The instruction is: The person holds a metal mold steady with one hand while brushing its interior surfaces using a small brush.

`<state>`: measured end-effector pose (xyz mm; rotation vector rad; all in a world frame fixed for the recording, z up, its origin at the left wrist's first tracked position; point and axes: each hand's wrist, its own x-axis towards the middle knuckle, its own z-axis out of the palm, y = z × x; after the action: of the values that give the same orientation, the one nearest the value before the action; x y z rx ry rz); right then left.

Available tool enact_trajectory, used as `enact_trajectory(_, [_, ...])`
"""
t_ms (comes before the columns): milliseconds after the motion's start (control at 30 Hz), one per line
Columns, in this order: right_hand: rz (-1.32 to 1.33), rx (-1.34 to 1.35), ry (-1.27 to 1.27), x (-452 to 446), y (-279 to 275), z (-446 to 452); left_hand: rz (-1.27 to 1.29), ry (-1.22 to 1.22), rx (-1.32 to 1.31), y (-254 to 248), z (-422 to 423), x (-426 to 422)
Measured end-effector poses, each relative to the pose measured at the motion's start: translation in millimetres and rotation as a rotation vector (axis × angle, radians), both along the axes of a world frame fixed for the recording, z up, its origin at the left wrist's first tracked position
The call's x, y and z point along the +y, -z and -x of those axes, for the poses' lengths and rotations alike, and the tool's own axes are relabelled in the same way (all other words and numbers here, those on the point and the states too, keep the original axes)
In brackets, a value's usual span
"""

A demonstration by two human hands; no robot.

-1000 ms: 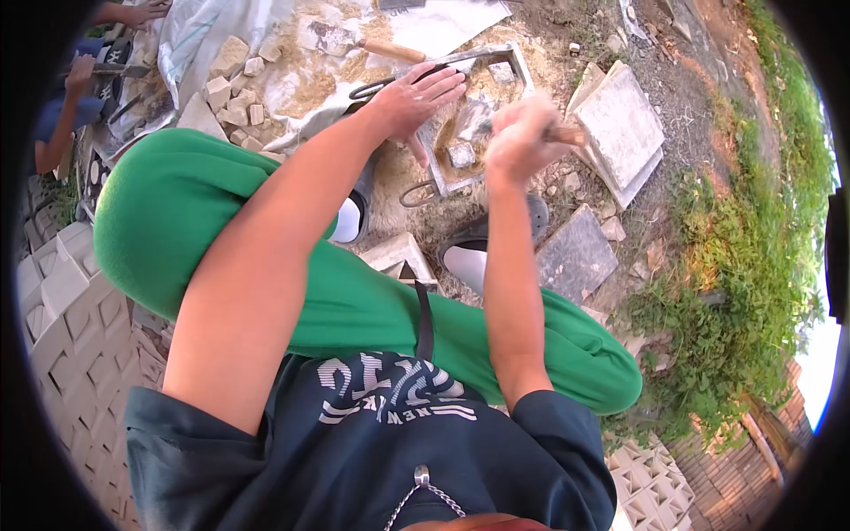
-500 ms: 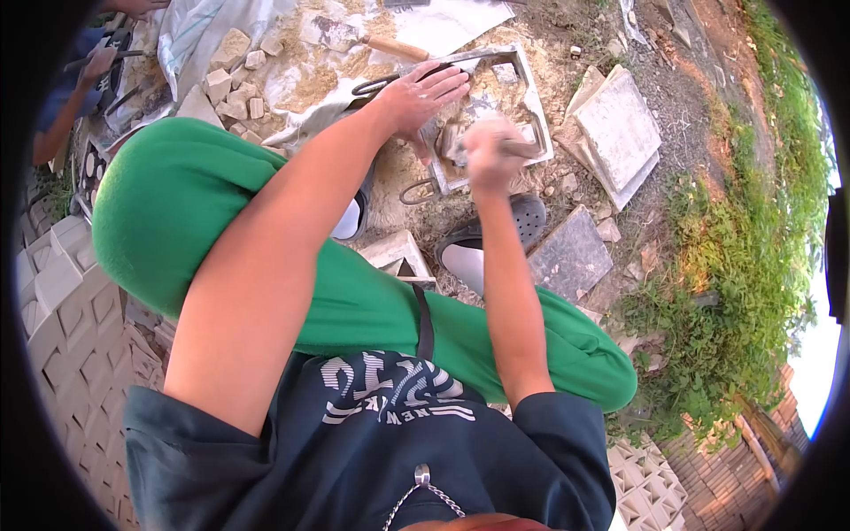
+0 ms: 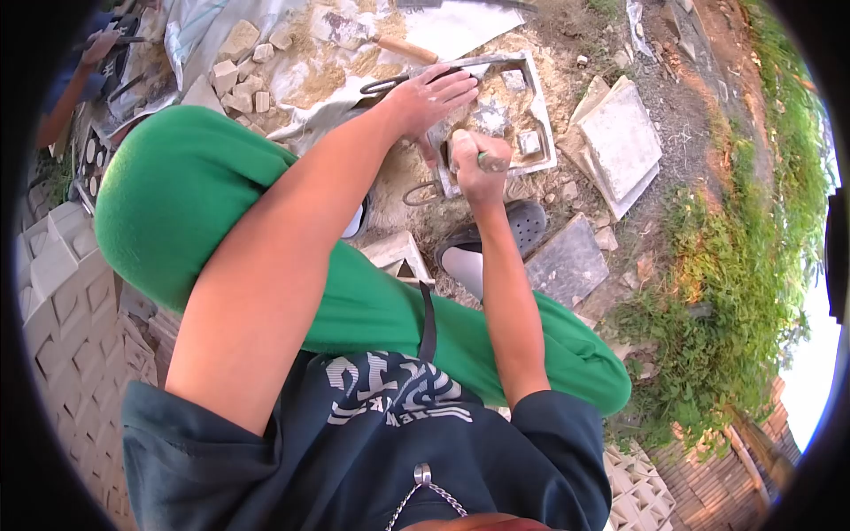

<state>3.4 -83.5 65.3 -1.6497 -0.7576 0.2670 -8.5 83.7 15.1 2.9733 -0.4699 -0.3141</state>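
Note:
My left hand [image 3: 434, 99] lies with fingers stretched out over the left rim of a shallow square mould [image 3: 542, 111], near one of its wire loop handles [image 3: 382, 86]. A second wire loop [image 3: 421, 194] sticks out at the near left corner. Closed in a fist over the near side of the mould, my right hand [image 3: 476, 173] grips a short-handled tool [image 3: 495, 162]. Its handle end points up towards me; the working end is hidden. Inside the mould are sandy powder and raised blocks, one a pale block [image 3: 529, 142] at the right.
A trowel with a wooden handle [image 3: 407, 48] lies on the sandy sheet beyond. Broken stone pieces [image 3: 239, 84] are piled at left. Flat slabs [image 3: 620, 142] lean at right, and a dark tile [image 3: 567, 259] lies near my shoe [image 3: 522, 223]. A co-worker's hand [image 3: 99, 46] shows upper left.
My right hand has shifted slightly left and down, and the tool handle has turned from pointing right to pointing up towards me. My left hand stays on the rim.

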Motion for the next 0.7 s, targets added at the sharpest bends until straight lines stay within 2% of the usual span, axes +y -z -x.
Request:
enact_trajectory(67, [0.007, -0.016, -0.020, 1, -19, -2, -0.009, -0.004, 0.039, -2, 1, 0])
enact_trajectory(133, [-0.063, 0.319, -0.051, -9, -25, -13, 0.001, 0.002, 0.025, -2, 0, 2])
enact_trajectory(167, [-0.059, 0.326, -0.052, -13, -29, -17, 0.019, 0.000, 0.020, -1, 2, 1])
enact_trajectory(233, [-0.280, 0.384, -0.072, -17, -47, -20, 0.044, -0.003, 0.018, 3, 6, 1])
enact_trajectory(267, [-0.237, 0.298, -0.088, -19, -48, -22, 0.055, -0.003, -0.007, 3, 3, 3])
enact_trajectory(367, [-0.194, 0.336, -0.159, -15, -14, -14, 0.018, 0.001, 0.005, 2, 2, 0])
enact_trajectory(433, [-0.019, 0.064, 0.005, -6, 1, -4, -0.045, 0.014, -0.063, 3, 0, 0])
enact_trajectory(467, [0.012, 0.268, -0.027, -7, -6, -3, -0.043, 0.003, -0.027, 0, -3, 0])
enact_trajectory(500, [0.008, 0.266, -0.015, -5, -6, 2, -0.033, -0.003, 0.025, 0, 0, -1])
enact_trajectory(567, [-0.042, 0.243, 0.359, 6, -3, 10, -0.016, 0.013, -0.027, 2, -1, 3])
enact_trajectory(600, [-0.160, 0.328, 0.496, 14, -17, 18, -0.008, 0.014, -0.033, 0, 0, 3])
enact_trajectory(700, [-0.219, 0.305, 0.532, 19, -11, 17, -0.032, 0.024, -0.028, -4, -1, -2])
